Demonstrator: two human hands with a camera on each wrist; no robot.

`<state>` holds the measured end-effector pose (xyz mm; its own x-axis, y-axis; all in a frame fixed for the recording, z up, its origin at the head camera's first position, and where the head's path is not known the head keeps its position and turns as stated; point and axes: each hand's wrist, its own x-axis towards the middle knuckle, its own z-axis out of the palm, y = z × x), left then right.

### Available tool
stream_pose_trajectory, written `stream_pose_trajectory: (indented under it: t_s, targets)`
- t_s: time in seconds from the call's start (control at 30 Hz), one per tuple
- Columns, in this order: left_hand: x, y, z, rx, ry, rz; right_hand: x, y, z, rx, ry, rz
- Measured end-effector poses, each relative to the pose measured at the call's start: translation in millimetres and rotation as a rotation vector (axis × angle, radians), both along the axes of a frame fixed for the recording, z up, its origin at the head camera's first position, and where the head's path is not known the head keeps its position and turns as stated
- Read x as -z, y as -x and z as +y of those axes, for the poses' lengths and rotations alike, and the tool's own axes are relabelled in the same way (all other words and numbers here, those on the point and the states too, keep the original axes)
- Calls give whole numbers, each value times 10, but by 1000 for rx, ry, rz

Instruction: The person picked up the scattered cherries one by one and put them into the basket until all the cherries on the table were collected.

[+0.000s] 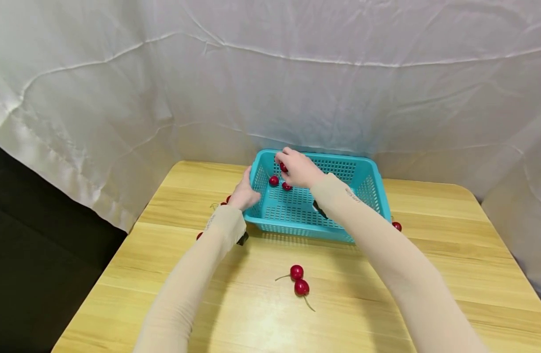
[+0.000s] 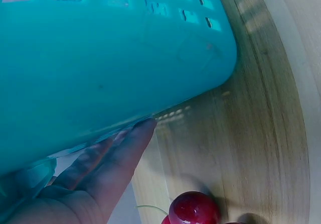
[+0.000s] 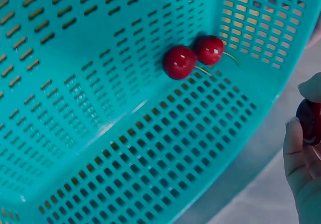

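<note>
Right hand pinched a glossy dark-red round cherry over a turquoise perforated plastic basket.

The right hand (image 1: pixel 300 170) held that cherry (image 1: pixel 283 167) between thumb and fingers at the basket's (image 1: pixel 296 228) ten o'clock, above two red cherries (image 1: pixel 273 181) lying inside. The left hand (image 1: pixel 244 193) met the nine o'clock wall, its fingers straight against the outside. A loosened pinch could have dropped the smooth fruit onto those two, bruising it; a hard left push might have slid the basket towards three o'clock, into the lone red cherry (image 1: pixel 397 226) beside its four o'clock corner. Two stemmed red cherries (image 1: pixel 298 280) touched on the pale wooden table (image 1: pixel 451 235) at six o'clock. The left beige sleeve (image 1: pixel 191 279) partly hid more cherries (image 1: pixel 199 236) towards eight; a whitish cloth (image 1: pixel 296 98) hung close behind at twelve.
</note>
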<state>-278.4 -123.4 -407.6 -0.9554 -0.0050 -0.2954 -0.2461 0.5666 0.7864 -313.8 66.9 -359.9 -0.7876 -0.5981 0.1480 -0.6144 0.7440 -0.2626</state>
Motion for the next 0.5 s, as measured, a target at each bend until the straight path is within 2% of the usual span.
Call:
stream_pose_trajectory:
  t_s: [0.23, 0.5]
  targets:
    - [24, 6, 5, 3, 19, 12, 162, 74, -68, 31, -37, -47]
    - [16, 1, 3, 9, 12, 9, 273, 120, -81, 84, -38, -102]
